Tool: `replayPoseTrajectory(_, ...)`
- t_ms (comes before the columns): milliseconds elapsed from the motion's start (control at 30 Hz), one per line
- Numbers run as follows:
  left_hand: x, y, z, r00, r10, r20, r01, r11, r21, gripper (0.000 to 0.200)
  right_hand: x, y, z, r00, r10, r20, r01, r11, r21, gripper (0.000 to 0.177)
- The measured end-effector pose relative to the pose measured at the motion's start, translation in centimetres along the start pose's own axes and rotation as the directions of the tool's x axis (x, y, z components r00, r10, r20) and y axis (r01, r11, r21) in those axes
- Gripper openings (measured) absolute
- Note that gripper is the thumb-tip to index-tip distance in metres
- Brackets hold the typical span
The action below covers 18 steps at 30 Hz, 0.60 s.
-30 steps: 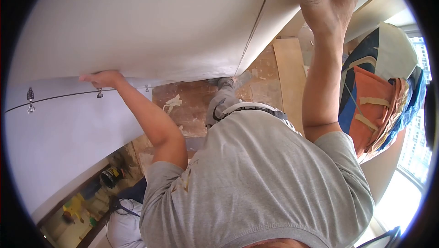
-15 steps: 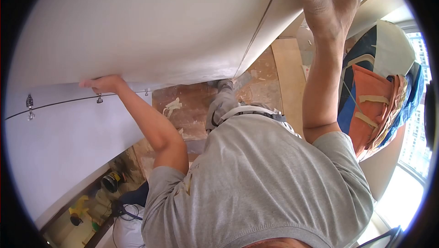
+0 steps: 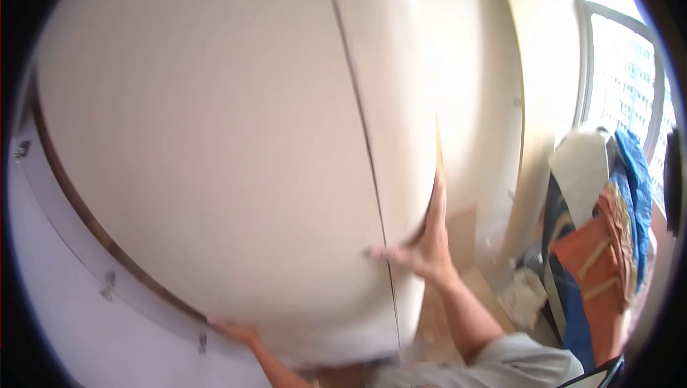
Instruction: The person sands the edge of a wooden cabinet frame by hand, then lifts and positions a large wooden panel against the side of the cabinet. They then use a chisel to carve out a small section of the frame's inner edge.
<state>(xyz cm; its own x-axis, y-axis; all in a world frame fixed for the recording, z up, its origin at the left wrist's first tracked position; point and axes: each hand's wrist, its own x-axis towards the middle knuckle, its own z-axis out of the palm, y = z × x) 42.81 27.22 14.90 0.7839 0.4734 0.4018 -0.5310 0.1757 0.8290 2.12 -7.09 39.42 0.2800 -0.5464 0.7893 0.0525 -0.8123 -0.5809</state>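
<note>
A tall cream-white panel [image 3: 215, 152] fills the middle of the view, with a narrow dark seam running down its right part. My left hand [image 3: 235, 332] is at the panel's lower left edge, its fingertips closed on that edge and partly blurred. Around the right edge is my right hand [image 3: 433, 252], its thumb lying across the front over the seam and its fingers stretched up along the side. Metal hinges [image 3: 107, 286] sit along a white board [image 3: 64, 273] to the left of the panel, with a dark gap between them.
At the right, an orange cloth bag [image 3: 594, 266] and blue fabric [image 3: 633, 173] hang over dark and pale items near a window [image 3: 622, 73]. A narrow pale board [image 3: 526, 87] leans on the wall. A crumpled whitish bag [image 3: 524, 295] lies lower down.
My view has tilted up from the floor to the panel and wall. Both hands now appear lower in view, still on the panel; the floor is mostly out of sight.
</note>
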Motion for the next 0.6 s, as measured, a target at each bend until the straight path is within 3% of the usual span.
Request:
replayPoseTrajectory(33, -1.6, 4.7, 1.3, 0.992, -0.125, 0.031, 0.127, 0.988, -0.092, 0.088, 0.1, -0.6, -0.4, 1.0, 0.002, 0.014, -0.002, 1.0, 0.014, 0.171)
replayPoseTrajectory(67, -1.8, 6.2, 1.5, 0.973, -0.231, 0.011, 0.231, 0.97, -0.072, 0.088, 0.1, -0.9, -0.5, 0.999, 0.025, 0.03, -0.026, 0.999, 0.046, 0.171)
replayPoseTrajectory(100, -2.7, 8.8, 2.2, 0.987, -0.157, 0.015, 0.158, 0.984, -0.08, 0.087, 0.2, -0.5, -0.3, 0.999, 0.007, 0.041, -0.009, 0.998, 0.055, 0.17)
replayPoseTrajectory(133, -2.3, 8.2, 3.0, 0.99, -0.141, 0.005, 0.14, 0.983, -0.121, 0.087, 0.3, -0.6, -0.6, 0.999, -0.033, 0.021, 0.032, 0.997, 0.064, 0.17)
replayPoseTrajectory(200, -0.8, 5.9, 2.1, 0.989, -0.145, 0.02, 0.146, 0.974, -0.174, 0.084, 0.3, -1.8, -1.0, 0.998, 0.034, 0.053, -0.037, 0.997, 0.067, 0.169)
replayPoseTrajectory(267, -0.5, 5.3, 1.7, 0.993, -0.114, 0.017, 0.116, 0.985, -0.131, 0.082, 0.3, -2.2, -1.1, 0.998, 0.036, 0.054, -0.038, 0.998, 0.042, 0.169)
replayPoseTrajectory(333, 0.0, 4.0, 1.3, 0.999, -0.039, 0.033, 0.042, 0.997, -0.069, 0.075, 0.3, -2.4, -1.2, 0.994, 0.093, 0.056, -0.094, 0.995, 0.018, 0.17)
replayPoseTrajectory(367, 1.7, -1.8, -0.4, 0.996, 0.031, 0.08, -0.04, 0.992, 0.117, 0.068, 0.3, -2.5, -1.4, 0.988, 0.135, 0.074, -0.137, 0.991, 0.013, 0.171)
replayPoseTrajectory(433, 4.7, -12.1, -3.5, 0.97, 0.17, 0.172, -0.232, 0.859, 0.456, 0.063, 0.3, -2.8, -1.5, 0.988, 0.132, 0.075, -0.133, 0.991, 0.017, 0.171)
replayPoseTrajectory(500, 1.2, -5.8, -2.8, 0.973, 0.232, 0.012, -0.21, 0.854, 0.475, 0.062, 0.3, -2.6, -1.4, 0.986, 0.145, 0.078, -0.147, 0.989, 0.015, 0.171)
replayPoseTrajectory(600, -1.2, -0.1, -1.3, 0.953, 0.3, -0.041, -0.234, 0.815, 0.529, 0.061, 0.3, -2.5, -1.3, 0.987, 0.145, 0.074, -0.145, 0.989, -0.003, 0.17)
